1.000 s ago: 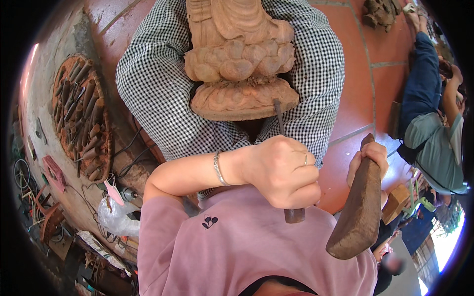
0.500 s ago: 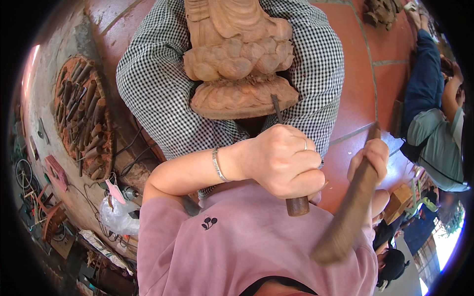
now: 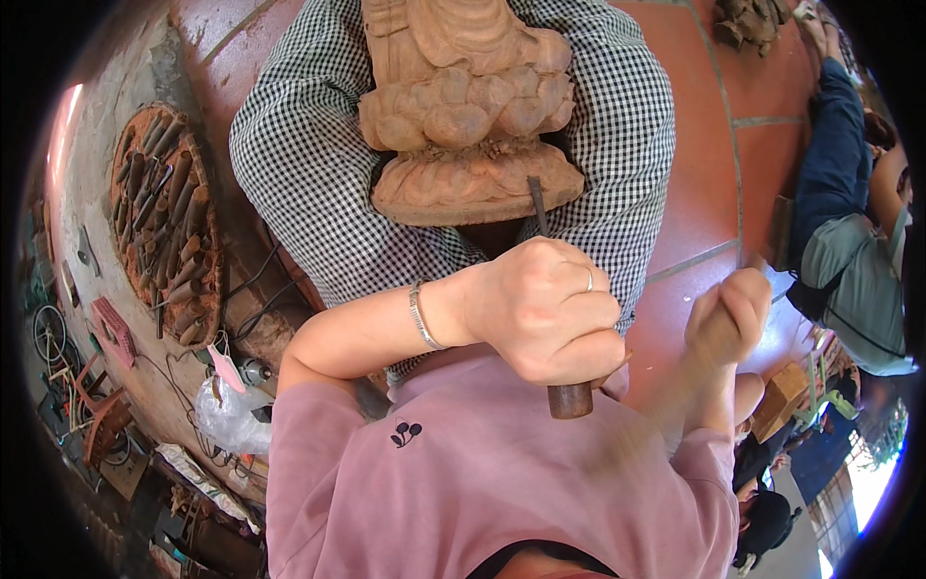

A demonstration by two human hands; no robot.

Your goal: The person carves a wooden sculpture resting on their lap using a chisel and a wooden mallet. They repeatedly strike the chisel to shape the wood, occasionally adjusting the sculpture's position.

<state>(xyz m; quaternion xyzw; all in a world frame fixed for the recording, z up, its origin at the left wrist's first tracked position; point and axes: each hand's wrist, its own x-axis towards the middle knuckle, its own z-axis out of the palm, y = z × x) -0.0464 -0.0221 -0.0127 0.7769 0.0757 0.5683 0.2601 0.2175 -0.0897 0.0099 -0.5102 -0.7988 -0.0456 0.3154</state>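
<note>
Between my knees lies a carved wooden statue, its petalled base turned toward me. My left hand is wrapped round the handle of a wood chisel. The chisel's metal blade rests against the right part of the base, and the butt of its handle points back at me. Off to the right, my right hand grips a wooden mallet, which is smeared by motion. The mallet's head end is near the chisel's butt, apart from it as far as the blur shows.
At the left, a round basket holds many chisels on a ledge, with a plastic bag and cables close by. A co-worker in dark trousers sits at the right. A wooden block lies at the lower right.
The mallet is now more blurred, and my right hand has moved slightly up and right. My left hand and the chisel handle have shifted a little left; the blade stays on the base.
</note>
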